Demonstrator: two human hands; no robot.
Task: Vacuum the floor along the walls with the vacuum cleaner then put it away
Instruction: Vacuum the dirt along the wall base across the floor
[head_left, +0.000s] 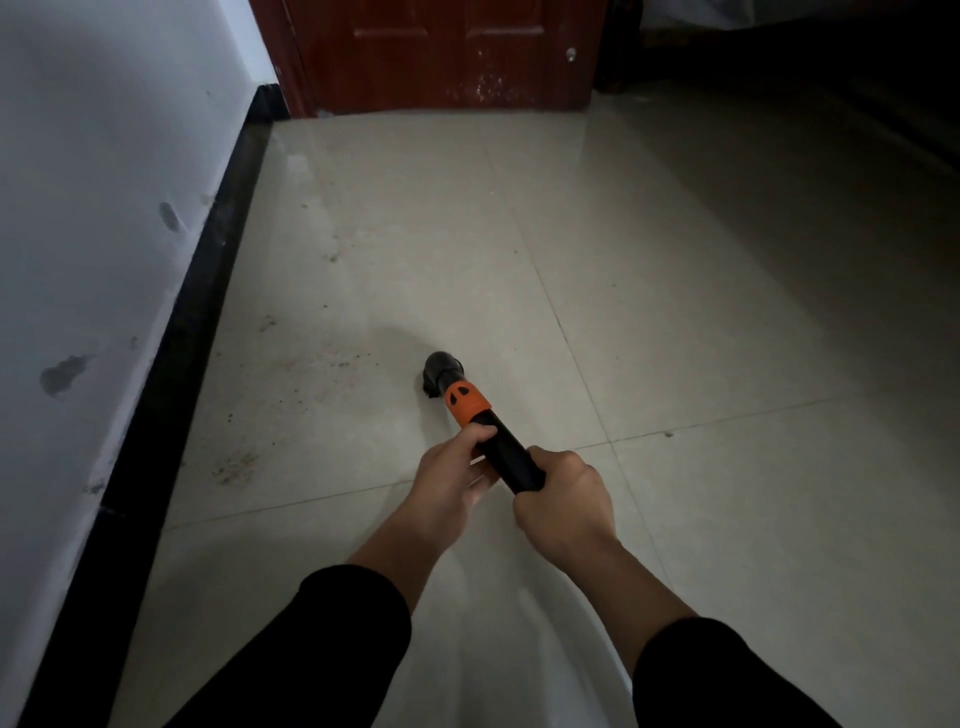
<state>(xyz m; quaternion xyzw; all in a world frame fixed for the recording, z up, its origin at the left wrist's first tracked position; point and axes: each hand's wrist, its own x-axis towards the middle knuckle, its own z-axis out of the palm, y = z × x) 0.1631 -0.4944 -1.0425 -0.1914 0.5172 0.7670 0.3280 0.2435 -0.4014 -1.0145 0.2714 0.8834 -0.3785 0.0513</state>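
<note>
The vacuum cleaner (464, 400) is a black tube with an orange collar and a black nozzle that points down at the pale tiled floor (467, 234). My left hand (451, 480) grips the tube just behind the orange collar. My right hand (563, 501) grips the rear end of the tube. The nozzle is well out from the wall, roughly a tile's width right of the black skirting board (208, 291). Dirt specks and reddish smears lie on the tiles between nozzle and skirting.
A white wall (93, 208) with dark marks runs along the left above the skirting. A dark red door (447, 52) closes the far end. The right side of the room is dark, with shadowed furniture at the top right (831, 62).
</note>
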